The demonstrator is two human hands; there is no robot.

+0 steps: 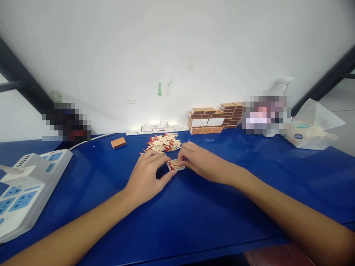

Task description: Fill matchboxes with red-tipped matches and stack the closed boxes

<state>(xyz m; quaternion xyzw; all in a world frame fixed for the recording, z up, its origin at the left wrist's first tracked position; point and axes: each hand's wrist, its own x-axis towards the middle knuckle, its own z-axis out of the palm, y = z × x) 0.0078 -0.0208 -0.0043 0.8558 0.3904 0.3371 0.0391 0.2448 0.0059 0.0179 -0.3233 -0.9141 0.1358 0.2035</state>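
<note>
From where I stand, the person's left hand (pixel 149 168) steadies a small white tray (pixel 181 169) between thumb and fingers on the blue table (pixel 180 221), while the right hand (pixel 196 158) brings its fingertips to the red-tipped matches inside. Just behind lies a loose heap of matches (pixel 163 142), with one matchbox (pixel 118 143) off to its left. Along the wall (pixel 133 55) I see white blocks (pixel 156 129) beside stacked matchboxes (pixel 206 120), a tissue pack (pixel 307 138) farther right, and a power strip (pixel 51 197) at the near left.

Nothing is reading legibly: the lone matchbox (pixel 118 143) is bearing tiny print (pixel 118 141), the tissue pack (pixel 313 140) a blurred blue label (pixel 298 136).
</note>
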